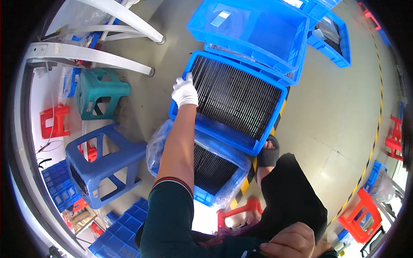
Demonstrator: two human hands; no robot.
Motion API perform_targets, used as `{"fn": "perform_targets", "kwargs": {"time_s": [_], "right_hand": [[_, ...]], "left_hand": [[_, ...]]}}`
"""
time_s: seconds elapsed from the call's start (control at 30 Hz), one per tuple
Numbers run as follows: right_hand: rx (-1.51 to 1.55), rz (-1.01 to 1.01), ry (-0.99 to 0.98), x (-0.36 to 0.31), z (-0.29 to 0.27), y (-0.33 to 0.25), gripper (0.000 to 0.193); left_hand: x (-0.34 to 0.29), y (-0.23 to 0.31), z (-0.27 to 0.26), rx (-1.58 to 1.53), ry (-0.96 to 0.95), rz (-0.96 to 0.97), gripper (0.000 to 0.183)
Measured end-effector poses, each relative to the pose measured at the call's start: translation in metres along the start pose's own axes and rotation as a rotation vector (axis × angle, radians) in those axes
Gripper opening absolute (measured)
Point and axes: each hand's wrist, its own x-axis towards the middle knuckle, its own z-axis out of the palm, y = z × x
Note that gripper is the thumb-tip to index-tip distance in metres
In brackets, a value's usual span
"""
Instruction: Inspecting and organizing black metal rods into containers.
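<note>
My left hand [185,92], in a white glove, is closed on the left rim of a blue plastic crate [275,142]. Rows of thin dark strips [234,94], packed closely side by side, fill most of that crate. Low at the front, close to my body, my bare right hand [292,241] is curled closed. Whatever its fingers hold, if anything, is hidden. Nearer to me stands a second blue crate [203,195], lined with clear plastic film [234,189] and holding similar dark strips.
Beyond the strips stands a stack of blue crates [254,38]; another filled crate [344,47] is to its right. Plastic stools, blue [107,157] and green [103,92], stand at left by white table legs [86,53]. Red stools [363,215] and striped floor tape [379,107] lie right.
</note>
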Motion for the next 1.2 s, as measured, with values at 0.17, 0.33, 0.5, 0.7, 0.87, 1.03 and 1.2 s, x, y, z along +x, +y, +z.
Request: {"fn": "perform_targets", "kwargs": {"time_s": [0.17,0.33,0.5,0.7,0.87,1.03,1.2], "right_hand": [[0.011,-0.002,0.008,-0.001,0.001,0.000,0.028],[0.017,0.003,0.020,0.000,0.004,0.000,0.028],[0.007,-0.006,0.029,0.001,0.002,-0.003,0.029],[0.023,-0.025,0.023,-0.001,0.003,-0.001,0.028],[0.011,-0.008,0.033,-0.004,0.002,-0.002,0.026],[0.030,-0.024,0.033,-0.005,0.003,-0.002,0.026],[0.021,-0.029,0.021,-0.003,0.003,-0.002,0.026]], "left_hand": [[0.008,-0.011,-0.004,-0.103,-0.094,-0.051,0.032],[-0.009,-0.001,0.011,-0.147,0.083,0.208,0.033],[-0.015,0.007,0.011,-0.136,-0.041,0.227,0.033],[0.002,-0.009,0.004,-0.231,-0.098,-0.011,0.037],[-0.014,0.011,0.003,-0.097,-0.087,0.092,0.044],[-0.033,0.016,0.012,-0.041,0.255,0.271,0.035],[-0.054,0.037,0.016,-0.094,0.141,0.398,0.032]]}}
